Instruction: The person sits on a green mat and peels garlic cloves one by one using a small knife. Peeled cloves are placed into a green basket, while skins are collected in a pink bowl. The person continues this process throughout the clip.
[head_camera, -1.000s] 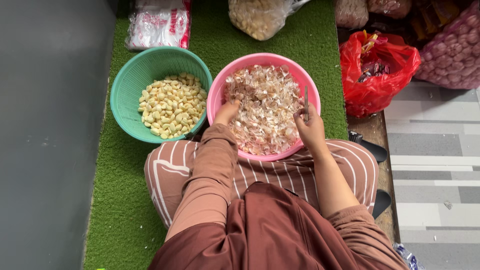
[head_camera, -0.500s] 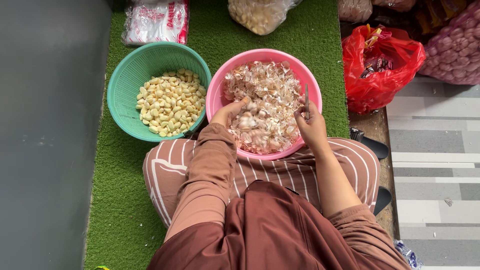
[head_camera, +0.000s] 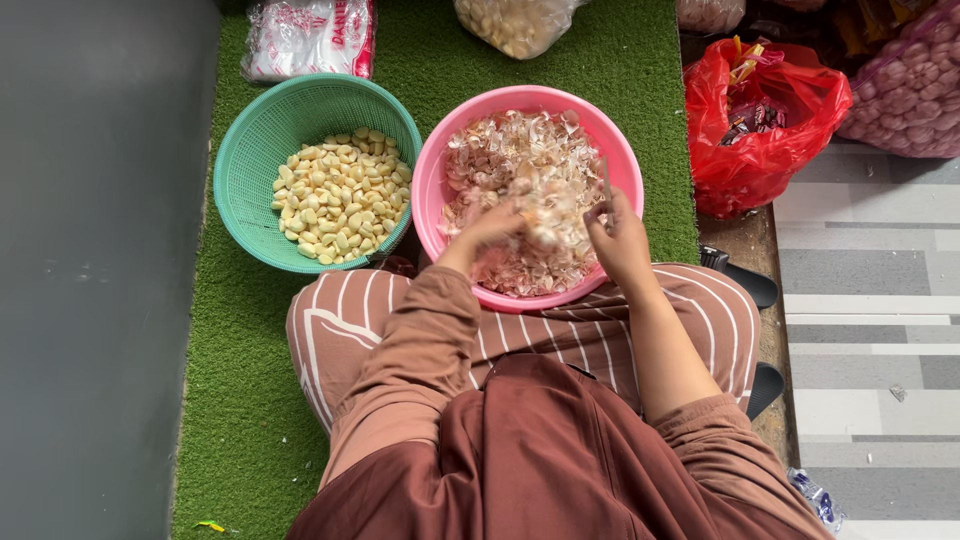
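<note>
Seated person on a green turf mat (head_camera: 250, 400), striped trousers, brown top, both hands over a pink basin (head_camera: 432, 190) resting against the knees.

Pink basin — round, plastic, heaped with papery garlic skins (head_camera: 510, 155), pale pink and white. Left hand (head_camera: 487, 228) sits low in the heap, fingers curled in around a clump of skins; blurred, so what exactly is in the curl cannot be told. Right hand (head_camera: 622, 240) is at the near right rim, fingertips pinched on a small pale piece, too blurred to say whether clove or skin. Loose skins (head_camera: 555, 205) hang in the air between the two hands.

Green basket (head_camera: 250, 150) — round, mesh-walled plastic, just left of the pink basin, rims touching or nearly so. Holds peeled garlic cloves (head_camera: 343, 195), cream-yellow, filling the bottom in a shallow layer.

Beyond the basket, a clear plastic bag with red print (head_camera: 310, 38), lying flat. Beyond the basin, a second clear bag (head_camera: 515, 22) filled with pale cloves, partly cut off by the frame edge.

Right of the mat: a red plastic bag (head_camera: 760, 130), mouth open, small dark wrappers inside. Far right corner — a pinkish net sack of whole garlic bulbs (head_camera: 905, 95)
</note>
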